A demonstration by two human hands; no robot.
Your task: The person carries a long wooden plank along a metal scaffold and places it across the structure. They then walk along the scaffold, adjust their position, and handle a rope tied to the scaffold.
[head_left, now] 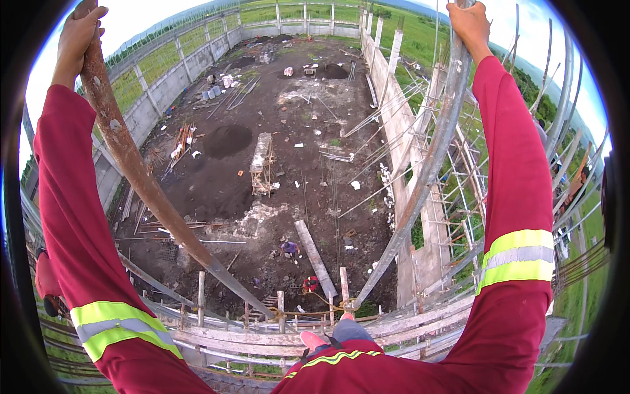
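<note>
My left hand (77,44) is wrapped round the upper part of a rusty, mottled metal pipe (131,157). High on the other side, my right hand (470,27) grips a grey metal pipe (430,167). Both arms reach up and wide in red sleeves with reflective bands. The two pipes slope down toward each other, their lower ends near the board edge below me. A yellow rope (321,308) runs between short posts there, close to the feet of the pipes. My shoes (312,340) stand at this edge, high above the ground.
Far below lies a dark dirt yard with a soil heap (228,140), a narrow trestle (261,161), a long plank (316,259) and two people (289,249). Scaffolding (459,197) and a concrete wall (384,85) rise on the right. Another person (47,282) is at the left.
</note>
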